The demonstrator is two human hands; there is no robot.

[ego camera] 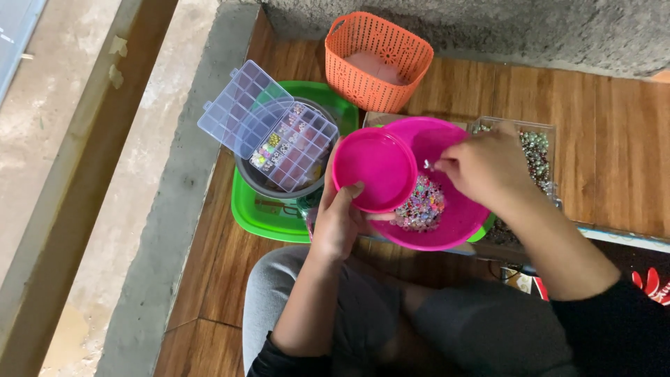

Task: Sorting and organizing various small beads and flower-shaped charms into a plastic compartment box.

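Note:
My left hand [338,220] grips a round pink lid [373,169] by its near edge, thumb on top, holding it tilted over the left side of a pink bowl [457,227]. The bowl holds a heap of small multicoloured beads [421,202]. My right hand [485,166] hovers over the bowl's right side, fingertips pinched on a tiny pale bead [428,165] above the heap.
An open clear compartment box [269,126] of beads rests on a grey bowl [246,174] on a green tray [262,216]. An orange basket [377,59] stands behind. A clear box of greenish beads [537,150] lies right. The wooden floor meets a concrete ledge [181,174] at left.

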